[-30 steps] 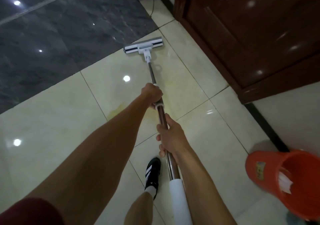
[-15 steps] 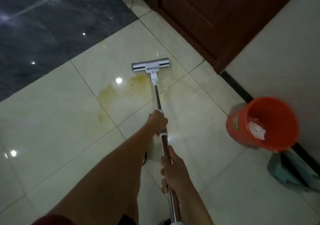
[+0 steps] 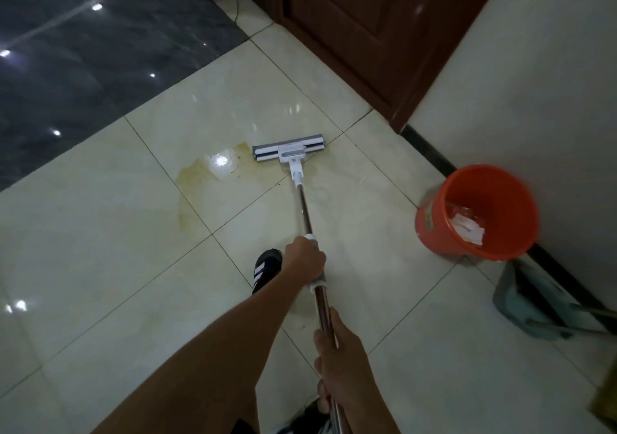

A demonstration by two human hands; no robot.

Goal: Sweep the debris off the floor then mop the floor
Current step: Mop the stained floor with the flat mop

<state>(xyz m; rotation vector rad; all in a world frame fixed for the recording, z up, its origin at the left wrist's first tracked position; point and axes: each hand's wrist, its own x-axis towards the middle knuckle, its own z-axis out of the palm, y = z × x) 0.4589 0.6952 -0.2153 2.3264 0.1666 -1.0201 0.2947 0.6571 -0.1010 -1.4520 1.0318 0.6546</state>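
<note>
An orange bucket is standing against the wall, holding white paper scraps and a crumpled clear wrapper; a teal dustpan is lying just beside it, nearer the person. The mop is resting flat on the cream floor tiles, well left of the bucket, its head touching the right edge of a yellowish stain. The left hand is gripping the grey sleeve on the mop's pole, and the right hand is curling round the metal shaft lower down. Compared with half a second ago, the mop head is sitting further right across the stain, closer to the bucket.
</note>
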